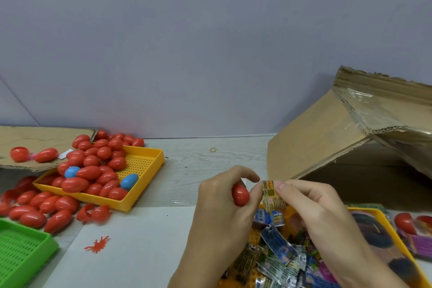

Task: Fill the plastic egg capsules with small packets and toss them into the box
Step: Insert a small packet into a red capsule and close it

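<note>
My left hand (219, 203) grips a red plastic egg capsule (240, 194) in its curled fingers. Just to its right, my right hand (311, 208) pinches a small yellow printed packet (272, 196) between thumb and fingers, close beside the egg. Under both hands a yellow tray (383, 220) holds several small packets (280, 252). The cardboard box (327, 138) lies tipped on its side at the right, its opening facing me.
A second yellow tray (149, 161) at the left is heaped with red eggs and two blue ones (129, 181). More red eggs (39, 208) lie loose beside it. A green tray (23, 248) sits at the lower left. A rubber band (213, 150) lies on the table.
</note>
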Demonstrator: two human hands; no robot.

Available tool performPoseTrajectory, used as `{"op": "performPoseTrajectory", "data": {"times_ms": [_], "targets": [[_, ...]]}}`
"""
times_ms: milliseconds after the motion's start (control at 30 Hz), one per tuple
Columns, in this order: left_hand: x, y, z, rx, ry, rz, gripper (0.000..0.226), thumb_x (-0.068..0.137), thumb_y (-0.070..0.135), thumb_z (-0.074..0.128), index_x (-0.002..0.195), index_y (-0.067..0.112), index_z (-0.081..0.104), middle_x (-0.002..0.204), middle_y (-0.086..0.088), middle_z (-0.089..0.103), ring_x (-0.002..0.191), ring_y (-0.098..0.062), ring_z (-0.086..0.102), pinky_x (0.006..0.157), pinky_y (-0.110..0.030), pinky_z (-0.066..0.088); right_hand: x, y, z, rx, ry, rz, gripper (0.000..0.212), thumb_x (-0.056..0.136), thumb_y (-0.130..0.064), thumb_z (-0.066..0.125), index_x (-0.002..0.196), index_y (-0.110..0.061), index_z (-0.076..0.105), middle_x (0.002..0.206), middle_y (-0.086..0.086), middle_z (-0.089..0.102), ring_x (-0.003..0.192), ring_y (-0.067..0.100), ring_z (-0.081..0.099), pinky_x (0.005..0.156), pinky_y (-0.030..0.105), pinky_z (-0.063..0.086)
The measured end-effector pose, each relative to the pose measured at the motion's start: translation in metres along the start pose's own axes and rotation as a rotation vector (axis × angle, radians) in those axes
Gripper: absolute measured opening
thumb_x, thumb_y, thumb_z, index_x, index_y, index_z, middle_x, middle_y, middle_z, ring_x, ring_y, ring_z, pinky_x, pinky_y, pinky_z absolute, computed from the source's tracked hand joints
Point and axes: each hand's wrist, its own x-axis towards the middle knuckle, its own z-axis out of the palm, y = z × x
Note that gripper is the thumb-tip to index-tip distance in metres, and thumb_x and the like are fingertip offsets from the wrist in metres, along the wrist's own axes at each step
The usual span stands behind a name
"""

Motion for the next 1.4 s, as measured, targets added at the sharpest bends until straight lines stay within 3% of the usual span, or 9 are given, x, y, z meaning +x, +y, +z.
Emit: {"op": "performPoseTrajectory", "data": {"times_ms": [200, 267, 333, 600, 733, 933, 1067, 1233, 1400], "targets": [[0.002, 0.007, 0.001, -0.273, -0.017, -0.213, 0.017, 0.081, 0.023, 0.074, 0.070, 0.019, 0.062, 0.063, 0.007, 0.059, 0.057, -0.001, 0.054, 0.054, -0.014, 0.047, 0.000, 0.000, 0.000, -0.044, 0.016, -0.081, 0.051, 0.078, -0.056, 0.054, 0.081, -0.009, 0.074, 0.082, 0.043, 0.049, 0.079, 0.053, 0.053, 0.082, 0.063, 0.047], [0.002, 0.008, 0.001, -0.311, -0.038, -0.239, 0.016, 0.079, 0.024, 0.073, 0.069, 0.018, 0.064, 0.063, 0.007, 0.059, 0.057, 0.000, 0.054, 0.055, -0.014, 0.048, -0.001, -0.001, -0.001, -0.063, 0.027, -0.114, 0.038, 0.073, -0.056, 0.051, 0.065, -0.027, 0.075, 0.063, 0.022, 0.050, 0.061, 0.029, 0.052, 0.064, 0.044, 0.044], [0.002, 0.009, 0.000, -0.326, -0.055, -0.251, 0.017, 0.080, 0.023, 0.073, 0.065, 0.019, 0.066, 0.062, 0.006, 0.061, 0.057, 0.000, 0.055, 0.055, -0.014, 0.048, -0.001, -0.002, -0.001, -0.065, 0.035, -0.129, 0.033, 0.070, -0.055, 0.050, 0.057, -0.033, 0.071, 0.054, -0.003, 0.051, 0.054, 0.000, 0.048, 0.061, 0.023, 0.035], [0.003, 0.013, 0.000, -0.377, -0.063, -0.321, 0.013, 0.081, 0.020, 0.074, 0.068, 0.023, 0.077, 0.072, -0.002, 0.071, 0.060, -0.001, 0.062, 0.052, -0.011, 0.048, 0.001, 0.001, -0.004, -0.056, 0.053, -0.159, 0.022, 0.085, -0.035, 0.058, 0.075, -0.031, 0.077, 0.061, -0.010, 0.059, 0.058, -0.004, 0.053, 0.056, 0.008, 0.039], [0.003, 0.015, -0.001, -0.368, -0.061, -0.328, 0.010, 0.078, 0.025, 0.077, 0.069, 0.031, 0.077, 0.074, 0.007, 0.073, 0.066, -0.001, 0.066, 0.054, -0.011, 0.049, 0.003, 0.006, -0.005, -0.100, 0.099, -0.147, 0.022, 0.089, -0.026, 0.061, 0.075, -0.023, 0.078, 0.078, -0.008, 0.065, 0.075, 0.004, 0.061, 0.070, 0.021, 0.042], [0.002, 0.010, 0.002, -0.247, -0.019, -0.294, 0.020, 0.080, 0.026, 0.078, 0.064, 0.038, 0.075, 0.069, 0.015, 0.072, 0.066, -0.001, 0.067, 0.055, -0.011, 0.049, 0.004, 0.012, -0.005, -0.161, 0.173, -0.178, 0.025, 0.076, -0.050, 0.063, 0.079, -0.029, 0.078, 0.088, -0.008, 0.067, 0.088, 0.009, 0.063, 0.083, 0.035, 0.048], [0.001, 0.005, 0.003, -0.145, -0.015, -0.269, 0.031, 0.080, 0.029, 0.078, 0.057, 0.048, 0.070, 0.073, 0.024, 0.071, 0.076, 0.002, 0.067, 0.063, -0.010, 0.049, 0.005, 0.013, -0.006, -0.153, 0.223, -0.194, 0.009, 0.082, -0.032, 0.070, 0.080, -0.034, 0.078, 0.086, -0.005, 0.069, 0.086, 0.014, 0.064, 0.082, 0.040, 0.052], [0.002, 0.009, 0.002, -0.387, -0.054, -0.344, 0.016, 0.085, 0.037, 0.070, 0.071, 0.037, 0.077, 0.061, 0.018, 0.066, 0.058, 0.003, 0.061, 0.056, -0.012, 0.047, 0.003, 0.011, -0.006, -0.162, 0.200, -0.226, 0.019, 0.073, -0.046, 0.066, 0.078, -0.033, 0.079, 0.085, -0.005, 0.068, 0.084, 0.018, 0.062, 0.077, 0.041, 0.053], [0.004, 0.008, 0.000, -0.531, -0.013, -0.386, 0.012, 0.072, 0.044, 0.075, 0.077, 0.034, 0.078, 0.062, 0.015, 0.065, 0.055, 0.001, 0.057, 0.056, -0.016, 0.047, 0.003, 0.012, -0.005, -0.270, 0.158, -0.239, 0.010, 0.080, -0.035, 0.071, 0.072, -0.034, 0.077, 0.084, -0.008, 0.065, 0.079, 0.019, 0.060, 0.071, 0.045, 0.052]]}}
